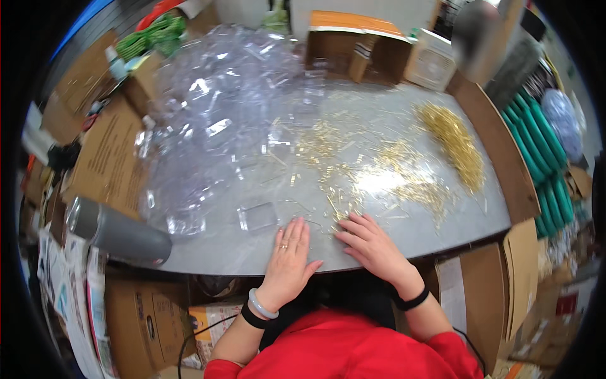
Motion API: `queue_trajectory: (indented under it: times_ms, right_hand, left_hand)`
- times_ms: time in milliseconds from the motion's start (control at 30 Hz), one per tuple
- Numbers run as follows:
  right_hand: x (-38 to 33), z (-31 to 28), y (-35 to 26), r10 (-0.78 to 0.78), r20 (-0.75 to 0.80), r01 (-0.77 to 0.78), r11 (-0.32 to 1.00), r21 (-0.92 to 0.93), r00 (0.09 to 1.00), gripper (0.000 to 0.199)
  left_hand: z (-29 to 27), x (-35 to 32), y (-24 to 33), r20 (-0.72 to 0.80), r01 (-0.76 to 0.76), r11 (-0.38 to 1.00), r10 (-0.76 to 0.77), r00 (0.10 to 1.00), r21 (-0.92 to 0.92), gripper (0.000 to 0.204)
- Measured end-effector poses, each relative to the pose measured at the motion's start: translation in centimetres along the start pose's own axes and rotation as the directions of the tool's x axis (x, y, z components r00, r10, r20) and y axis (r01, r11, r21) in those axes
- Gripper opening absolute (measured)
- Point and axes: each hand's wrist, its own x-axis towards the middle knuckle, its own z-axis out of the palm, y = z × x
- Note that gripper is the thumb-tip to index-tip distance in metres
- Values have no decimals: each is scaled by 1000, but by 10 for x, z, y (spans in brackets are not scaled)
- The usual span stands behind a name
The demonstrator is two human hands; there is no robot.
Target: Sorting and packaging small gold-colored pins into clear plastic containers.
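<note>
Near the front edge of the grey table [218, 256], my left hand [291, 256] lies flat with its fingers out. Just beyond its fingertips is a single clear plastic box [258, 216]. My right hand [371, 245] rests on the table too, fingers spread, beside the nearest of the scattered gold strips [385, 170]. A denser heap of gold strips [456, 144] lies farther back on the right. A large pile of clear plastic boxes [221, 101] covers the table's left and back. Neither hand holds anything.
A grey bottle [120, 232] lies at the table's left front corner. Cardboard [108, 161] stands along the left side, and a brown board [499, 142] edges the right. An orange-topped open box [358, 47] and a white device [431, 60] stand at the back.
</note>
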Motion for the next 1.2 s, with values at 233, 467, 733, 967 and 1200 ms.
queue_trajectory:
  times_ms: [233,467,733,967,1200]
  right_hand:
    - [8,18,1,-3,-65,17,975,221,998,28]
    - [7,5,-3,-1,150,17,994,-105,989,60]
    - [7,16,6,142,-69,-137,989,62,987,33]
    - [-2,1,-3,206,-252,-171,973,153,945,34]
    - [-1,13,2,272,-130,-289,946,-147,954,43]
  left_hand:
    - [7,13,16,17,14,983,-18,1000,185,80]
    - [5,29,20,61,-14,978,1,998,207,79]
    - [12,23,17,-168,40,999,-40,985,1,76]
    - [13,18,17,-318,104,992,-120,941,-66,65]
    - [14,21,16,-312,19,997,-42,949,-77,59]
